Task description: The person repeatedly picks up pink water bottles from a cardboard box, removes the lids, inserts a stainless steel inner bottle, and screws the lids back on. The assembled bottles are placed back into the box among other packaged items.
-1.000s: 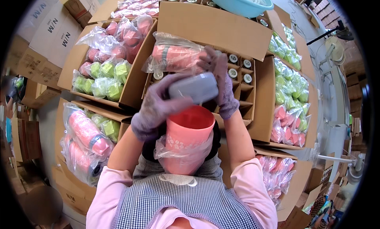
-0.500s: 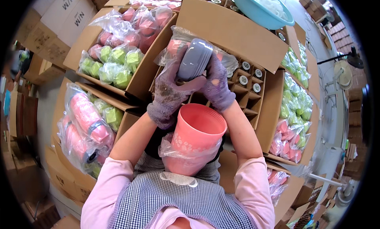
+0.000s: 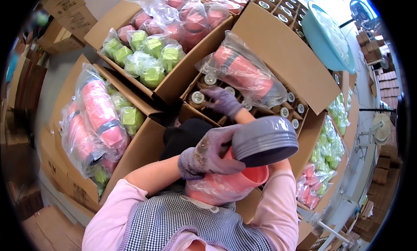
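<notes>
Now, grey lid (image 3: 265, 140): off, raised, overlapping the mouth of the pink tub (image 3: 219, 181); one hand has it, where two did
Pink tub: tilted before the apron (image 3: 169, 225), loosely bagged, uncapped
Left grip (image 3: 213, 153): clasping the lid's edge alone
Right grip (image 3: 223, 102): gone over to the divided carton (image 3: 289, 55), beside a silver-topped bottle (image 3: 198, 97); whether it grasps anything, cannot tell
Uncapped mouth: left so, seemingly, to free one hand for the carton

- A divided carton (image 3: 284, 60) is holding silver-topped containers (image 3: 197, 97)
- A bagged pink cylinder (image 3: 243, 71) is lying across its top
- A neighbouring carton (image 3: 193, 62) is carrying bagged pink pieces (image 3: 195, 23) and bagged green pieces (image 3: 153, 47)
</notes>
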`<state>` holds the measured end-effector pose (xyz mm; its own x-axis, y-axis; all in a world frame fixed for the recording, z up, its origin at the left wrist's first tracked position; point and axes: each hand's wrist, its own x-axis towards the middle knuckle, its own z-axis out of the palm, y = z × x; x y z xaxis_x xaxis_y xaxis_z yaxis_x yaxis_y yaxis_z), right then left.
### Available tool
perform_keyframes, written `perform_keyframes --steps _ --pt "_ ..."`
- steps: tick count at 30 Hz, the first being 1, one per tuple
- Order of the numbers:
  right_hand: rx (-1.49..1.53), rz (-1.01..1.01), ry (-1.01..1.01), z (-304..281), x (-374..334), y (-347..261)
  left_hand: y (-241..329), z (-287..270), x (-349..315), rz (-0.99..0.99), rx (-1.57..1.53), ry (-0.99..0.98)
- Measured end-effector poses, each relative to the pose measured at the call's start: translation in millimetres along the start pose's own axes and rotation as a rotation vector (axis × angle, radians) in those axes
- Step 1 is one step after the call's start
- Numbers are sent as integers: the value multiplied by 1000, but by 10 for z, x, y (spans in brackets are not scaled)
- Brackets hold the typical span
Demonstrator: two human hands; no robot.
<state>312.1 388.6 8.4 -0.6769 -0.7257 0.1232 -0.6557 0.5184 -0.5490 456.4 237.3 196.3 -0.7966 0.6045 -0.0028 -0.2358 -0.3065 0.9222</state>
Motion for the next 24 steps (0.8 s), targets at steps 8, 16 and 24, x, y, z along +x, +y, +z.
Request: perform_keyframes --steps 8,16,24 --pt "278 98 -178 1015 447 385 97 -648 -231 440 -240 662" --pt "-358 -81 -354 197 563 -136 -74 -1493 -715 222 423 804" --pt "-309 -123 258 -2017 -34 -1452 68 -1498 -94 -223 -66 411"
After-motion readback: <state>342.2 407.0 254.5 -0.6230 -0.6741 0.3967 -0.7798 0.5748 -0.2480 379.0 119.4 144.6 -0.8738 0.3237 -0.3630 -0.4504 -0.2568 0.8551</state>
